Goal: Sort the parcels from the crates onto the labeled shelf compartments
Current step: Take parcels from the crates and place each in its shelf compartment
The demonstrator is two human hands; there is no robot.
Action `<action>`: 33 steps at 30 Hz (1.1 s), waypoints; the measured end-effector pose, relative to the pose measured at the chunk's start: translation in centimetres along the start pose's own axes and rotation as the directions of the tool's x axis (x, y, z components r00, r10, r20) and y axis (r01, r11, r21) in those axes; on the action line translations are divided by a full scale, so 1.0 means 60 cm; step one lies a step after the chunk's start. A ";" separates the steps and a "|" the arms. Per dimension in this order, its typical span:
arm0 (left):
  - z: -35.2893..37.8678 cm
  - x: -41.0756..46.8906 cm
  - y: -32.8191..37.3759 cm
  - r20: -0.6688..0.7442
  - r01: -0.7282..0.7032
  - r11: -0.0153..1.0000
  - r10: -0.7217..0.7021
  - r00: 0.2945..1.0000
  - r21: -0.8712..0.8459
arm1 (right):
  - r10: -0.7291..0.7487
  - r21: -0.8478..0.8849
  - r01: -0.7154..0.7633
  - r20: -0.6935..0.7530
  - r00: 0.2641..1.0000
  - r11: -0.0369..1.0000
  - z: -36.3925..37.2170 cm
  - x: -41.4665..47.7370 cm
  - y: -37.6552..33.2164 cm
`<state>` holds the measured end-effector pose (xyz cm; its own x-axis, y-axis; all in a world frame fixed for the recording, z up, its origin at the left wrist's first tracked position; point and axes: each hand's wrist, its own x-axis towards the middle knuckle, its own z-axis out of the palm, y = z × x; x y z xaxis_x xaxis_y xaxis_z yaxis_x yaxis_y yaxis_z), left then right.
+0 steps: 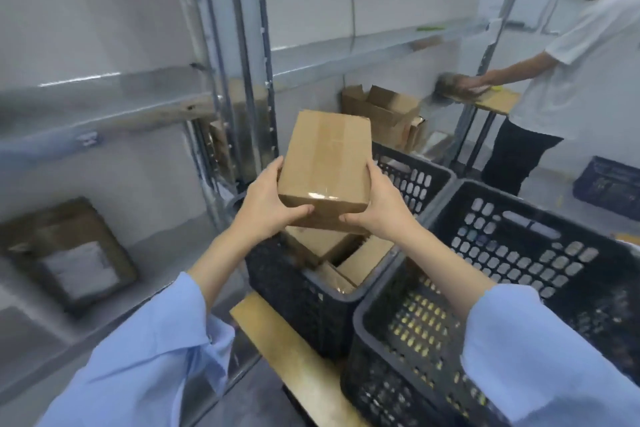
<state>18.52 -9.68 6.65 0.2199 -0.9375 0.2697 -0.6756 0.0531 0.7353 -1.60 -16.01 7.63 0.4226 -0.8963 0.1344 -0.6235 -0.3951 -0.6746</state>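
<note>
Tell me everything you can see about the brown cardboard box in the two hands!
The brown cardboard box is a plain, closed rectangular parcel with shiny clear tape along its top. No label shows. It is held in the air, far end tilted up, above the black plastic crate of other boxes. The left hand grips its near left side, the right hand its near right side; nothing else touches it.
</note>
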 end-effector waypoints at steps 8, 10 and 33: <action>-0.108 -0.226 0.053 -0.260 0.132 0.988 -0.108 0.960 0.077 | -0.282 0.103 0.272 0.107 0.953 0.957 0.019 -0.125 -0.110; -0.136 -0.277 0.061 -0.328 0.188 0.979 -0.152 0.933 0.082 | -0.343 0.122 0.328 0.136 0.929 0.937 0.032 -0.150 -0.139; -0.419 -0.779 0.010 -0.734 0.481 0.856 -0.448 0.511 -0.189 | -0.679 0.541 0.430 0.441 0.587 0.723 0.325 -0.380 -0.499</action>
<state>25.52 42.79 10.13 0.9314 -0.2503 0.2642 -0.3401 -0.3403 0.8766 20.28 20.19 10.62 0.9615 -0.1688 0.2167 0.0867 -0.5620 -0.8226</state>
